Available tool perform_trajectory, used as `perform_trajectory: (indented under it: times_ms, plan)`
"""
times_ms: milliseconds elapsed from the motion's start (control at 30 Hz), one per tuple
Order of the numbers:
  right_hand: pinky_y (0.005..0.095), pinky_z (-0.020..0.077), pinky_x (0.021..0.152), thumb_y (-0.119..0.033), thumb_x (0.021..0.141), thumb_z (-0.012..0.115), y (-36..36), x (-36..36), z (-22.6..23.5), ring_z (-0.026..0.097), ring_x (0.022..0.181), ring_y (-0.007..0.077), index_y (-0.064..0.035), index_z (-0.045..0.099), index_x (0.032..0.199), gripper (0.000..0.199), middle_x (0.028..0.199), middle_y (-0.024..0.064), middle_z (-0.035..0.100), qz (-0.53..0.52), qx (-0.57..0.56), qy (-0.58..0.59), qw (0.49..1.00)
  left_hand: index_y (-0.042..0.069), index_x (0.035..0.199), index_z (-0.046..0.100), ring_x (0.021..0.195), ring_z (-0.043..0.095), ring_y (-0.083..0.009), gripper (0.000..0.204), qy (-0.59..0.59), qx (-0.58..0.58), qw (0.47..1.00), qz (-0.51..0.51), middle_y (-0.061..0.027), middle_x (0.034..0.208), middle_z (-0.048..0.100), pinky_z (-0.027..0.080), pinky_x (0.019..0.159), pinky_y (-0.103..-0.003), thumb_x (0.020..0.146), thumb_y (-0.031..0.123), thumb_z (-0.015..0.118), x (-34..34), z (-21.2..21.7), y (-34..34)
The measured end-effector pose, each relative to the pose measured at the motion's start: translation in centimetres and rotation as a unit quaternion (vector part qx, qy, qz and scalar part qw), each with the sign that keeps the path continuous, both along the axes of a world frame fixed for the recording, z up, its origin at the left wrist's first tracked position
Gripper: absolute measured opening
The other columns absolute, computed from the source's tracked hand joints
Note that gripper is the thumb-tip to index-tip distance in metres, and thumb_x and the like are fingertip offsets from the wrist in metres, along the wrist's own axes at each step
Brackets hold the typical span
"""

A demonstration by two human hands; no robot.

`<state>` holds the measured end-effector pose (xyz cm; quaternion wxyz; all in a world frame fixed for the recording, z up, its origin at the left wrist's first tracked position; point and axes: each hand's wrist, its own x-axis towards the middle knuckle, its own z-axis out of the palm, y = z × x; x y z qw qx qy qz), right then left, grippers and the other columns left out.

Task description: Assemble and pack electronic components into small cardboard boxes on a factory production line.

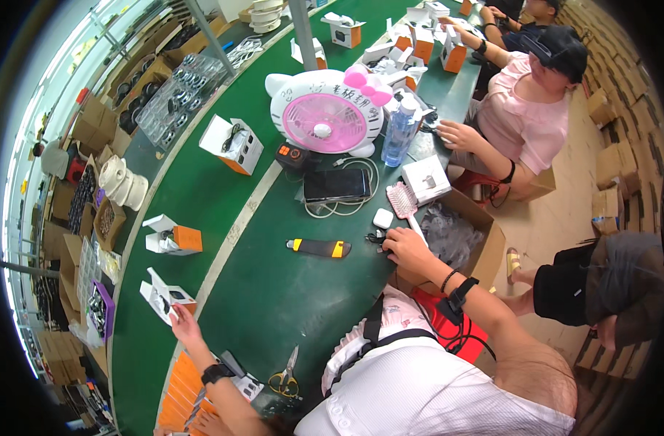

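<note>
My left hand (186,328) reaches over the green work surface to a small white and orange box (179,293) with its lid flaps up. Its fingers are closed at the box's near edge. By the table's right edge, my right hand (408,248) has its fingertips together on a small black cable (376,237), partly hidden under them. Just beyond lie a white charger-like block (383,218) and a pink hairbrush (401,199). A black and yellow utility knife (319,248) lies left of this hand. Yellow-handled scissors (284,378) rest near my body.
More open boxes (173,238) stand along the green conveyor. A cat-shaped pink fan (322,120), a dark tablet (337,186) and a water bottle (399,131) stand ahead. At right, a carton (484,251) holds clear plastic bags. A co-worker in pink (524,123) sits beyond.
</note>
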<state>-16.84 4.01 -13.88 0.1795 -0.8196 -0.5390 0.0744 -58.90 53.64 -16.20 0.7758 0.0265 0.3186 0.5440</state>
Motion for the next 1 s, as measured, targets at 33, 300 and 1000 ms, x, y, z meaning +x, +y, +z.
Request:
perform_trajectory:
  times_ms: [33,300,1000]
  plan:
    - [0.0325,0.0415,0.076,-0.016,0.067,0.068,0.0,-0.2,-0.3,0.052,0.087,0.0213,-0.0116,0.062,0.090,0.024,0.088,0.0030,0.053,-0.002,0.014,-0.031,0.999,-0.015,0.109,0.047,0.106,0.055,-0.0310,0.032,-0.014,-0.017,1.000,-0.007,-0.0218,0.110,0.056,0.046,0.100,-0.039,0.092,0.011,0.053,0.1,-0.3,1.4]
    - [0.0339,0.0423,0.075,-0.015,0.076,0.053,0.8,0.5,-1.4,0.052,0.083,0.0232,-0.0104,0.060,0.084,0.011,0.092,0.0066,0.052,-0.092,0.028,-0.104,0.990,-0.005,0.114,0.049,0.118,0.048,-0.0318,0.033,0.088,-0.051,0.995,-0.010,-0.0141,0.114,0.056,0.044,0.097,-0.044,0.091,0.018,0.056,5.0,-0.4,2.5]
    - [0.0279,0.0448,0.062,-0.022,0.098,0.043,-0.5,8.9,2.7,0.054,0.067,0.0131,-0.0095,0.042,0.107,0.015,0.081,0.0064,0.055,-0.204,0.384,0.764,0.477,0.016,0.120,0.050,0.104,0.048,-0.0200,0.046,0.365,-0.036,0.927,-0.077,-0.0050,0.116,0.045,0.042,0.082,-0.034,0.083,0.043,0.055,8.9,4.1,-17.9]
